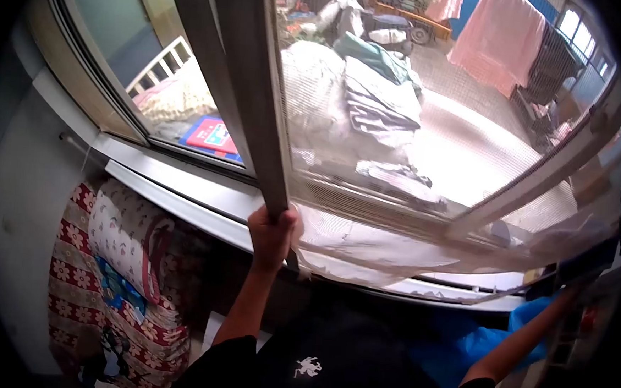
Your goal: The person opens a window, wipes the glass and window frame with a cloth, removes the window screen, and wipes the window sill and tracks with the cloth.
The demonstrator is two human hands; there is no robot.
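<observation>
My left hand (272, 236) is wrapped around the lower end of an upright window screen frame (273, 170), with the thumb on top. Fine mesh (367, 197) stretches to the right of that upright. Below the frame's lower bar, a loose sheet of pale mesh (385, 252) hangs in folds over the sill. At the far right my right forearm (521, 345) reaches up beside the screen's right side. Its hand (572, 294) is in shadow near a dark object (591, 257), so its fingers cannot be made out.
A white window track (182, 199) runs along the sill. At left, a folded blanket (127, 229) lies on red floral cloth (71, 272). Blue plastic (458, 345) lies below the sill at right. Beyond the mesh are folded clothes (380, 99) and a hanging pink cloth (501, 38).
</observation>
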